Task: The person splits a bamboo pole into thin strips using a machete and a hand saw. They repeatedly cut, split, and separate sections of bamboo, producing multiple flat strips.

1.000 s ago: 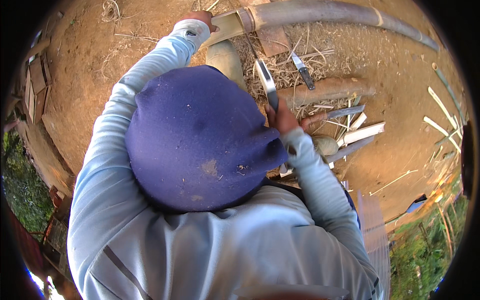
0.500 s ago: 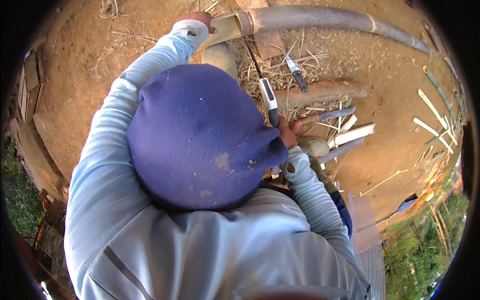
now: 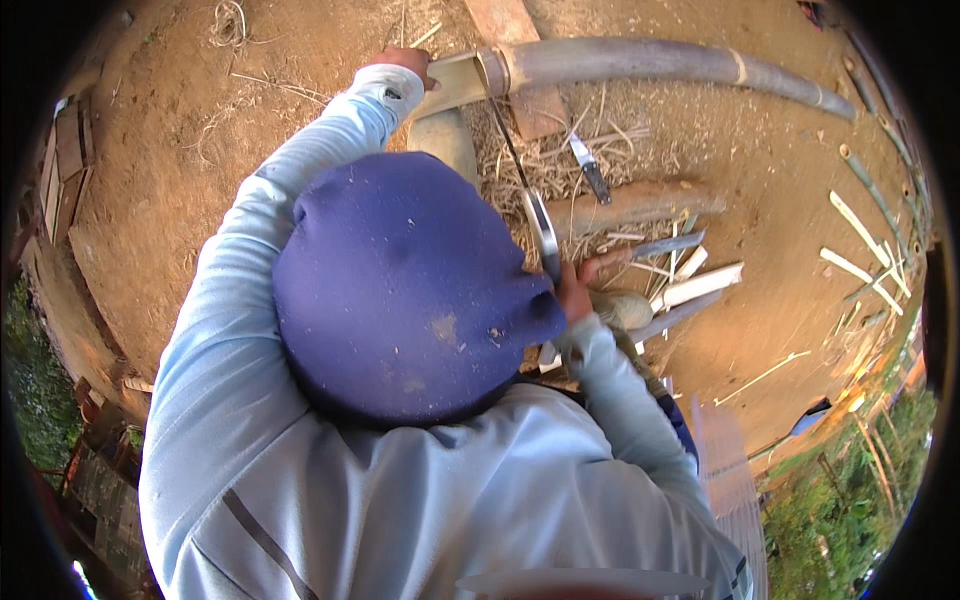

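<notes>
My left hand (image 3: 405,64) is closed on the cut-open left end of a thick bamboo pole (image 3: 620,62), which lies crosswise at the far side. In my right hand (image 3: 573,300), partly hidden by the purple cap (image 3: 420,290), is the grip of a hand saw (image 3: 541,232) with a white and dark handle. Its thin blade runs away from me to the pole, touching it beside a ring-shaped joint, just right of the opened section. A knife (image 3: 590,168) with a black handle rests on shavings right of the saw. Near my right hand lies a long blade (image 3: 670,245) with a brown handle.
A wooden plank (image 3: 540,112) passes under the pole. A short log (image 3: 650,203) lies nearer, with split bamboo pieces (image 3: 705,285) beside it. Pale strips (image 3: 860,268) and thin bamboo poles (image 3: 870,180) are on the ground to the right. Shavings (image 3: 510,150) cover the dirt below the pole.
My right hand has drawn the saw slightly back toward me, and its handle has turned a little. The whole view has shifted, so the pole appears lower. My left hand keeps its hold.
</notes>
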`<act>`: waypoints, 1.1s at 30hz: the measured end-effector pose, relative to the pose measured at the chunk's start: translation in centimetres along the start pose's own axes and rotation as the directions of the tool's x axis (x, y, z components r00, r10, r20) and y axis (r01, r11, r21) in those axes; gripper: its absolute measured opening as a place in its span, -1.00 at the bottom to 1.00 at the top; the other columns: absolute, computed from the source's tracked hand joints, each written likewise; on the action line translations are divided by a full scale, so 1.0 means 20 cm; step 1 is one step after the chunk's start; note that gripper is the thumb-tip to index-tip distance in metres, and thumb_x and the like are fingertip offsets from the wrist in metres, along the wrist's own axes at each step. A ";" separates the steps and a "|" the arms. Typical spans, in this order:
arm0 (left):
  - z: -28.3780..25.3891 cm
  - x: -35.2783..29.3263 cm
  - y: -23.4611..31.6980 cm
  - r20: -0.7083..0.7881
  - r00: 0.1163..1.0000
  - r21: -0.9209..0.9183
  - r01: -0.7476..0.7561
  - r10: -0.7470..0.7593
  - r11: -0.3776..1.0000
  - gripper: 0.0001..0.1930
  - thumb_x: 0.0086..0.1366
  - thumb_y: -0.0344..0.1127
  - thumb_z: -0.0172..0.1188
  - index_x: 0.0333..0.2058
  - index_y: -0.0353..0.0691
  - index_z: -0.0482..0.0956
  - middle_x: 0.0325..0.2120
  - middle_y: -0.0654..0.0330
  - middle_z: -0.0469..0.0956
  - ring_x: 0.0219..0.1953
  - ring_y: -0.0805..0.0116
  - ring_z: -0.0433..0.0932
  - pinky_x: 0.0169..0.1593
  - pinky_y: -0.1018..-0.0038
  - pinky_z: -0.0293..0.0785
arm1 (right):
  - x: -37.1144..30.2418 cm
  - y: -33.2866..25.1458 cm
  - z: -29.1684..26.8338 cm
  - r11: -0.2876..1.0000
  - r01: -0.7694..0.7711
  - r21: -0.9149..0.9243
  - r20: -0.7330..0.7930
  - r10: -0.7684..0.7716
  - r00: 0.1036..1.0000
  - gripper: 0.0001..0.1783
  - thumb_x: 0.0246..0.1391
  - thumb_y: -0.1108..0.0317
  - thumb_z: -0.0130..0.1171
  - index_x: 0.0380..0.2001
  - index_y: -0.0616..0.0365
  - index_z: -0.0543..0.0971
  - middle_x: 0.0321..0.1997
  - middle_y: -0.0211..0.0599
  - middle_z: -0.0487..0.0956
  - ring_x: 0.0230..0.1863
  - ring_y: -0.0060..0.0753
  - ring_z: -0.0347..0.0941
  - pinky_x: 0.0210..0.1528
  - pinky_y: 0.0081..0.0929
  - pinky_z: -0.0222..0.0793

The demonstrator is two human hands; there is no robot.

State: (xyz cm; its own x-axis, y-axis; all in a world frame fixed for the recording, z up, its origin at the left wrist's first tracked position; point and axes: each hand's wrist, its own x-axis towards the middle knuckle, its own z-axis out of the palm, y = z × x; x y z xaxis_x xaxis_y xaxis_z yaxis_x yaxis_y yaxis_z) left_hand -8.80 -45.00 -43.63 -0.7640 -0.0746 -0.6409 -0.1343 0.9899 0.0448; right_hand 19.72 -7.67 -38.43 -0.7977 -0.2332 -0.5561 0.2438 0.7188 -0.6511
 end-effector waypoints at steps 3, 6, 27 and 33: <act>0.05 -0.03 -0.01 0.019 1.000 -0.028 0.009 -0.009 1.000 -0.42 0.19 0.12 0.31 0.11 -0.03 0.55 0.01 0.05 0.61 0.05 -0.01 0.59 0.10 0.08 0.52 | 0.00 -0.14 -0.05 0.998 -0.056 -0.029 0.044 0.057 0.997 -0.54 0.30 0.05 0.05 0.00 0.23 0.34 -0.35 0.34 0.58 -0.20 0.44 0.53 -0.18 0.11 0.44; 0.00 -0.07 0.01 0.023 1.000 -0.039 0.002 -0.001 0.999 -0.46 0.23 0.12 0.29 0.08 -0.06 0.58 0.01 0.03 0.61 0.07 0.00 0.58 0.09 0.08 0.53 | 0.30 -0.41 -0.13 0.985 -0.169 -0.044 0.113 0.173 0.978 -0.54 0.28 0.09 0.10 0.01 0.25 0.34 -0.35 0.33 0.58 -0.20 0.42 0.54 -0.17 0.10 0.44; 0.00 -0.05 0.00 0.029 1.000 -0.035 -0.008 0.009 0.999 -0.48 0.25 0.09 0.29 0.07 -0.08 0.56 0.02 0.06 0.60 0.08 0.00 0.58 0.11 0.09 0.53 | 0.23 -0.41 -0.19 0.958 -0.288 -0.011 0.172 0.286 0.943 -0.58 0.31 0.08 0.07 -0.09 0.27 0.34 -0.30 0.34 0.60 -0.17 0.39 0.55 -0.16 0.03 0.45; -0.05 -0.05 0.01 0.074 0.997 -0.067 0.012 -0.007 0.998 -0.41 0.18 0.09 0.35 0.09 -0.11 0.54 0.02 0.04 0.60 0.08 0.00 0.57 0.13 0.10 0.49 | -0.07 -0.19 -0.16 0.995 -0.095 -0.034 0.031 0.096 0.995 -0.60 0.28 0.12 0.11 -0.11 0.27 0.35 -0.30 0.36 0.59 -0.18 0.42 0.54 -0.12 0.03 0.45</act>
State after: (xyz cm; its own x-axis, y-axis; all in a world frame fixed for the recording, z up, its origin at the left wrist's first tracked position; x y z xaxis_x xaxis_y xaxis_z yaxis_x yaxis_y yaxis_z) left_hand -8.66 -44.91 -42.23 -0.7142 -0.0725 -0.6962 -0.1857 0.9786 0.0886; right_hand 18.15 -7.93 -33.54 -0.7534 -0.1830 -0.6316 0.2996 0.7595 -0.5774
